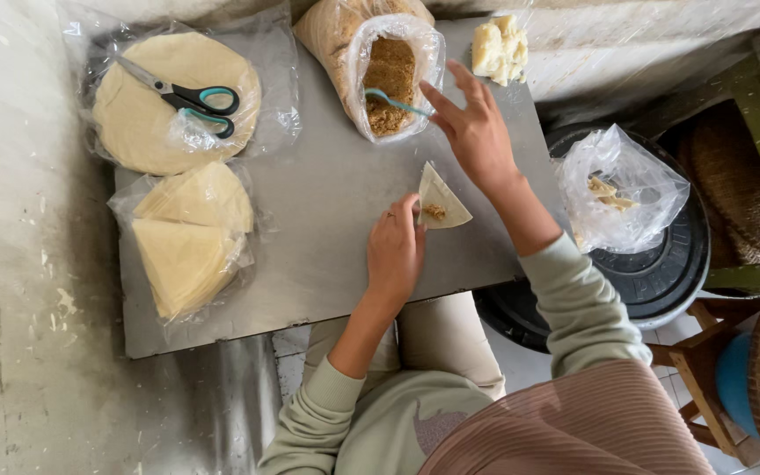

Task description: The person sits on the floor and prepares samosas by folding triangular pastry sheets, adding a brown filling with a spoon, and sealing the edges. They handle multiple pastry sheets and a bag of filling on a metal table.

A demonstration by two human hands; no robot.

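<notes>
My left hand (395,249) pinches a small folded wrapper cone (439,200) that has a bit of brown filling inside, resting on the grey board (327,220). My right hand (472,130) hovers with fingers spread just beside the teal spoon handle (395,102). That spoon sticks out of a plastic bag of brown crumbly filling (389,79); whether the fingers touch it I cannot tell.
Round wrappers in plastic (147,123) carry black-and-teal scissors (188,98) at the far left. Cut triangular wrappers (188,237) lie below them. A pale dough lump (499,48) sits at the back. A plastic bag with pieces (619,189) rests on a black basin (661,264).
</notes>
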